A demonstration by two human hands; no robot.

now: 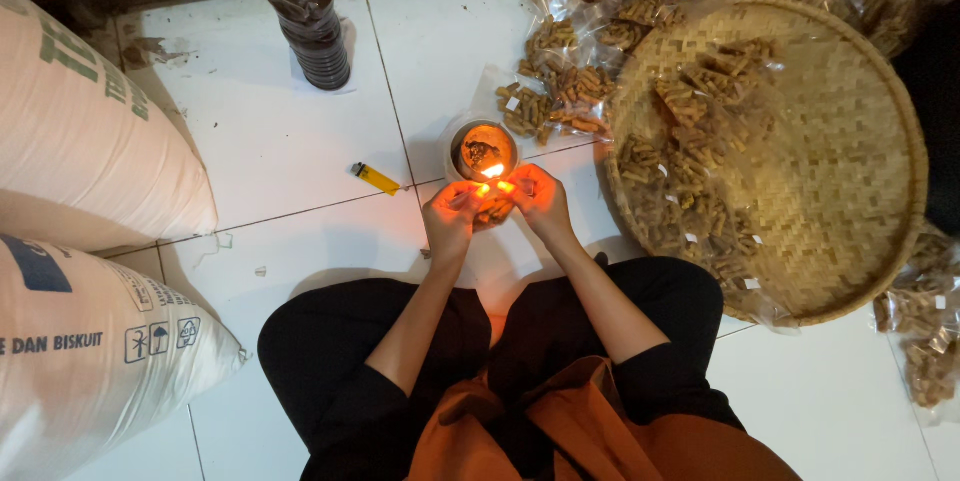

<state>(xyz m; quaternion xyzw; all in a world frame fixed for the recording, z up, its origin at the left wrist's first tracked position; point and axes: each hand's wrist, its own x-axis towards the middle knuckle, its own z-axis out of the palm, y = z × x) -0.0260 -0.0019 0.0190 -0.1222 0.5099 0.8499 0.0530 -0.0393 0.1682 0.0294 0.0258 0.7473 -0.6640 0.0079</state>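
Observation:
My left hand (452, 218) and my right hand (538, 201) are held close together over the white tiled floor, both pinching a small clear plastic snack packet (492, 209) between them. The packet's edge is at a small flame (493, 172) burning on the rim of a round metal lamp tin (483, 150) just beyond my fingers. The flame lights my fingers orange. A yellow lighter (375, 178) lies on the tiles to the left of the tin.
A round woven bamboo tray (850, 171) with several filled snack packets sits at the right. More packets (560, 91) are piled behind the tin. A dark bottle with a green cap (306, 16) stands at the back. Two large white sacks (80, 141) fill the left.

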